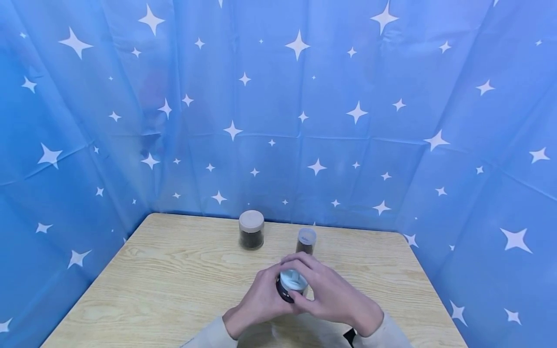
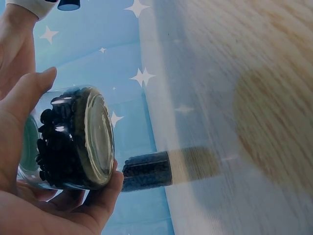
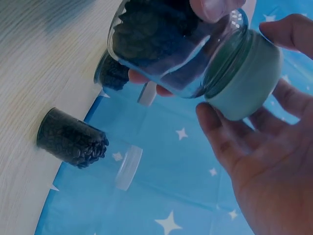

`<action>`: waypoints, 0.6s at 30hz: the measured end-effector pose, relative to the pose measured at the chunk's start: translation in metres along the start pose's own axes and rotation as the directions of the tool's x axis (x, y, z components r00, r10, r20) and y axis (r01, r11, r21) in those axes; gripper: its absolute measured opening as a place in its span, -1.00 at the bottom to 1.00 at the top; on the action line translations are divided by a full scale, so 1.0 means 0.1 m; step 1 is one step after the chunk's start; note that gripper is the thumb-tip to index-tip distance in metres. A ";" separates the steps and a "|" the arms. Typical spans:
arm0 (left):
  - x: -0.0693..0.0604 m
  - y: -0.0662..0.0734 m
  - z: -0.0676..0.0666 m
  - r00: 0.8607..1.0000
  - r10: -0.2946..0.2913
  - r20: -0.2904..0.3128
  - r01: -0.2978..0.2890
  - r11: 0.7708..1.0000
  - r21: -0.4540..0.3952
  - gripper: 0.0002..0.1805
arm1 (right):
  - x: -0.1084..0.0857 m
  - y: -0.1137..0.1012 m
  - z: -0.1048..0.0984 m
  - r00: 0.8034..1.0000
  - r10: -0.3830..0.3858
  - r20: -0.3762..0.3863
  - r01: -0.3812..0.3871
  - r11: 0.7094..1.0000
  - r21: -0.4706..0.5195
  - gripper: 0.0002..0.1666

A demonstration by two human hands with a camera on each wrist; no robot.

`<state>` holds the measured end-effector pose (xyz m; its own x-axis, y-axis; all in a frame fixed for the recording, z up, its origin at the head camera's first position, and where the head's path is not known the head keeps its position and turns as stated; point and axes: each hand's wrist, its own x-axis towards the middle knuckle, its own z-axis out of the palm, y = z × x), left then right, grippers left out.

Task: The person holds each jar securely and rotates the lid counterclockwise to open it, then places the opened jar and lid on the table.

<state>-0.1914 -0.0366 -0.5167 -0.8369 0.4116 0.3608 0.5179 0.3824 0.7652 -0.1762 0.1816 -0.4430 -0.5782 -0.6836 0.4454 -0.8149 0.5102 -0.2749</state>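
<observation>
A clear glass jar (image 2: 66, 139), partly filled with dark bean-like or seed-like pieces, is held above the table by my left hand (image 1: 265, 297), its fingers and thumb wrapped round the glass. At the jar's mouth sits a pale green lid (image 3: 249, 78). My right hand (image 1: 332, 292) grips that lid around its rim, fingers on one side and thumb on the other. Both hands meet near the front middle of the table in the head view. Whether the lid is tight on the jar, I cannot tell.
Behind the hands stands a slim jar (image 1: 306, 241) with a translucent lid and dark contents. Farther back and left is a wider jar (image 1: 251, 232) with a whitish lid, also part full. The wooden table (image 1: 174, 270) ends at a blue star-patterned curtain (image 1: 270, 106).
</observation>
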 end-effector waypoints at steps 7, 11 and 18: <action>0.00 -0.02 -0.01 1.000 0.027 -0.012 -0.027 1.000 0.007 -0.23 | 0.01 -0.10 0.05 0.993 0.067 -0.098 -0.076 0.993 -0.095 -0.37; -0.01 -0.03 -0.02 0.999 0.030 -0.018 -0.030 1.000 0.006 -0.22 | 0.01 -0.13 0.10 0.982 0.102 -0.161 -0.125 0.982 -0.141 -0.31; -0.01 -0.03 -0.04 1.000 0.022 -0.019 -0.022 1.000 0.004 -0.27 | 0.01 -0.17 0.19 0.961 0.114 -0.253 -0.160 0.973 -0.169 -0.28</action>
<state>-0.1929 -0.0413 -0.5177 -0.8287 0.4037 0.3878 0.5367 0.3765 0.7551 -0.1638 0.1621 -0.4539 -0.6386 -0.4665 0.6120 -0.6934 0.6937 -0.1948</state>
